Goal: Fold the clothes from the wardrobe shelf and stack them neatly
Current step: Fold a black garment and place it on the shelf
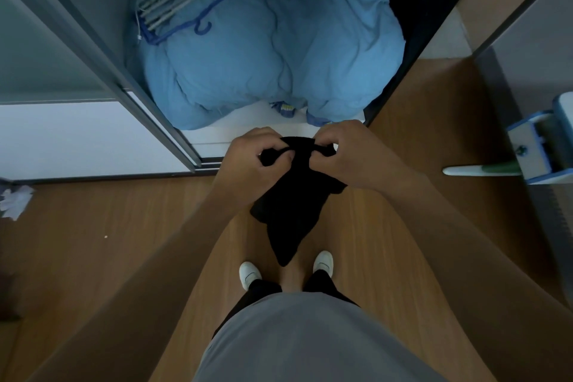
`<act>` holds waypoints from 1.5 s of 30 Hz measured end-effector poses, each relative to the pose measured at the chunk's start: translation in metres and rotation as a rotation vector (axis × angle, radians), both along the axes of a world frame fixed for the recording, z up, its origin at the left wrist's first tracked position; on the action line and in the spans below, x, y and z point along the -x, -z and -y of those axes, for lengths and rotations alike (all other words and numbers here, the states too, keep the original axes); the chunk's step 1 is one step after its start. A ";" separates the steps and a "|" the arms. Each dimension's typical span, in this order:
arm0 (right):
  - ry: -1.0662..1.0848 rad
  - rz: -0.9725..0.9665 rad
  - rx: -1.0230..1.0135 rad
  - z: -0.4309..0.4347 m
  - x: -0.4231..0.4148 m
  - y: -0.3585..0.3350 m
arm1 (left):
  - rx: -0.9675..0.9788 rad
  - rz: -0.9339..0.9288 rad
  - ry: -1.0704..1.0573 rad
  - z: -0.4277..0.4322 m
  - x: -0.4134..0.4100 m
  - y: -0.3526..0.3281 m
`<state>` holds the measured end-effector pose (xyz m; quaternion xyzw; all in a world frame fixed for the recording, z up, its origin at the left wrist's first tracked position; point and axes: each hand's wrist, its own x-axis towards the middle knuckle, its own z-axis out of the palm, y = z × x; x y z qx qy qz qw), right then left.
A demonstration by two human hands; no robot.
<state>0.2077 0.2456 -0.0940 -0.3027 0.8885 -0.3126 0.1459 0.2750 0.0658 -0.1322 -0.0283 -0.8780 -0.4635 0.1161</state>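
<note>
The left hand [254, 158] and right hand [344, 152] are pinching the bunched top edge of a black garment [294, 205], fingers curled and knuckles close together. The garment is hanging below them, narrowing to a point between the white shoes [249, 273]. Just beyond the hands the white shelf edge [248, 124] is running left to right, with a bulky blue duvet [279, 56] bulging over it and hangers [179, 6] lying on its far left. A sliding door [93, 40] is bounding the left and a blue-and-white mop [533, 149] is standing at the right, with bare wooden floor [108, 226] stretching to both sides.
</note>
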 end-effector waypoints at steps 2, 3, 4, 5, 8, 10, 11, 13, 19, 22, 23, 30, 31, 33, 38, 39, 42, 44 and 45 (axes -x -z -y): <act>0.037 -0.080 0.077 0.004 -0.001 0.000 | 0.019 -0.027 -0.030 0.000 0.001 -0.002; 0.048 -0.115 0.114 0.006 -0.003 -0.001 | 0.039 -0.032 -0.029 0.001 0.001 -0.003; 0.053 -0.140 0.143 0.009 -0.004 -0.002 | 0.062 -0.022 -0.023 0.003 0.003 -0.003; 0.049 -0.155 0.164 0.011 -0.005 -0.003 | 0.097 0.002 -0.015 0.006 0.004 -0.001; 0.016 -0.161 0.205 0.014 -0.009 -0.003 | 0.224 0.123 0.007 0.017 0.006 0.008; -0.002 -0.156 0.207 0.012 -0.009 -0.001 | 0.181 0.186 -0.003 0.024 0.006 0.011; -0.004 -0.148 0.199 0.011 -0.009 0.001 | 0.129 0.195 -0.020 0.026 0.005 0.010; 0.027 -0.105 0.180 0.006 -0.006 0.005 | 0.028 0.180 -0.057 0.029 0.006 0.006; 0.066 -0.009 0.131 0.012 -0.005 0.011 | -0.075 0.119 -0.091 0.022 0.008 -0.005; 0.059 -0.001 0.114 0.023 -0.008 0.012 | -0.063 0.127 -0.089 0.019 0.010 -0.007; 0.068 -0.023 0.113 0.025 -0.007 0.012 | -0.054 0.133 -0.093 0.019 0.010 -0.007; 0.033 -0.119 0.130 0.026 0.002 -0.007 | 0.013 0.159 -0.138 0.020 0.010 0.000; 0.004 -0.128 0.132 0.027 0.002 -0.010 | 0.030 0.201 -0.117 0.023 0.011 0.003; -0.059 -0.132 0.129 0.027 0.001 -0.015 | 0.059 0.306 -0.064 0.032 0.013 0.011; -0.170 -0.081 0.089 0.021 -0.001 -0.018 | 0.026 0.370 -0.030 0.042 0.010 0.021; -0.177 -0.068 0.089 0.020 -0.001 -0.018 | 0.022 0.375 -0.025 0.043 0.011 0.023; -0.180 -0.055 0.107 0.023 -0.002 -0.022 | 0.020 0.487 0.008 0.044 0.012 0.031; -0.185 -0.048 0.117 0.025 -0.002 -0.026 | -0.036 0.591 0.044 0.043 0.008 0.036; -0.191 -0.040 0.123 0.026 -0.002 -0.028 | -0.104 0.621 0.067 0.044 0.005 0.037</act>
